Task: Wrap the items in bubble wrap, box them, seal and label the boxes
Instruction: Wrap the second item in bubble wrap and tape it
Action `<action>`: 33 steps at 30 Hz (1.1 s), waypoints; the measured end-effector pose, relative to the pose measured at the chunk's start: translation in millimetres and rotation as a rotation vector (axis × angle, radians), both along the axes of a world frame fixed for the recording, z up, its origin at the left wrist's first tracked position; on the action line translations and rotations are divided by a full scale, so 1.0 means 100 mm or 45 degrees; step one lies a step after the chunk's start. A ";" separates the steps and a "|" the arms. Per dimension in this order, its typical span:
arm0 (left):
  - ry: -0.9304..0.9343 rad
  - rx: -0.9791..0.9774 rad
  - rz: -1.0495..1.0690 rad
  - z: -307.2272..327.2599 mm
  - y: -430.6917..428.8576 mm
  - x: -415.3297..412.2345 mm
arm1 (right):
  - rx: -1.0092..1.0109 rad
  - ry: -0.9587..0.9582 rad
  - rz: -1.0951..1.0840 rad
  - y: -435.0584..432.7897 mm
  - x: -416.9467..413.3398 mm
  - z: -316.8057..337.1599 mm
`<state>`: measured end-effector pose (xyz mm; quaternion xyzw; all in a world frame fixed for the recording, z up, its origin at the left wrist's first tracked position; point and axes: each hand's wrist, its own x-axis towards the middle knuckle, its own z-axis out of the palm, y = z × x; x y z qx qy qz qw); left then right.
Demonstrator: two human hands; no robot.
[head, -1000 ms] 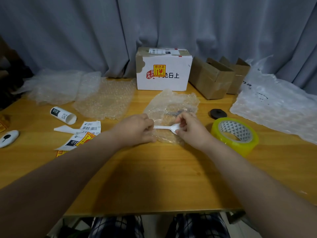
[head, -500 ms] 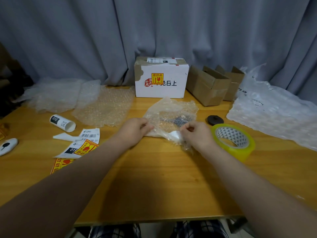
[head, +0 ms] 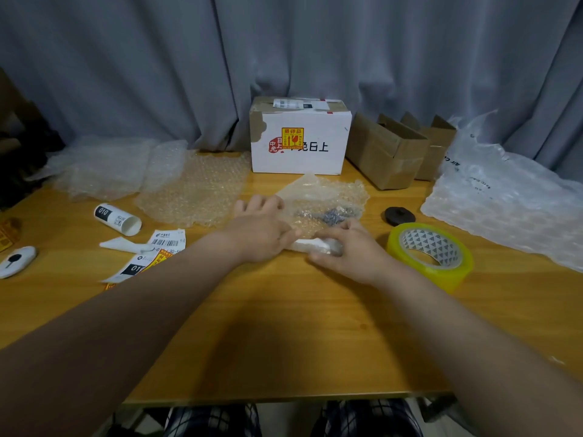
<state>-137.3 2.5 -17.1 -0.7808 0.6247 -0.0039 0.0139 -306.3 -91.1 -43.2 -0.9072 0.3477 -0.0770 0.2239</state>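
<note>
Wrapping stage here: left hand [head: 262, 234] is pinching the crumpled clear bubble wrap sheet [head: 325, 197], and right hand [head: 350, 253] fingers are curling over the small white item [head: 315, 246] mid-table. The white cardboard box [head: 299, 146] is looking sealed and labelled; the open brown cardboard boxes [head: 388, 152] and yellow tape roll [head: 430, 257] are waiting.

Facing a grey curtain [head: 151, 77] hanging in long vertical folds and covering the whole back from side to side. Looking down on a honey-coloured wooden table [head: 284, 348] with fine grain, lying under soft, even light and darkening with dim shadow toward its near middle. Glimpsing a pale strip of floor [head: 287, 421] beneath the table's near edge.
</note>
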 end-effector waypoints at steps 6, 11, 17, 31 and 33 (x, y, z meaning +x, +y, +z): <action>-0.546 -0.298 0.386 -0.02 0.09 0.11 | 0.056 -0.176 -0.192 0.05 0.05 0.01; -0.039 -0.124 -0.138 -0.10 -0.03 -0.09 | 0.192 -0.361 -0.357 -0.02 -0.04 -0.02; 0.241 -0.158 -0.053 -0.26 -0.11 -0.13 | 0.246 -0.451 -0.429 -0.03 -0.05 -0.04; 0.336 -0.184 -0.020 -0.26 0.03 -0.12 | 0.144 -0.305 -0.475 0.02 -0.03 0.03; 0.328 -0.222 -0.005 -0.28 0.02 -0.13 | 0.193 -0.263 -0.529 0.04 -0.04 0.04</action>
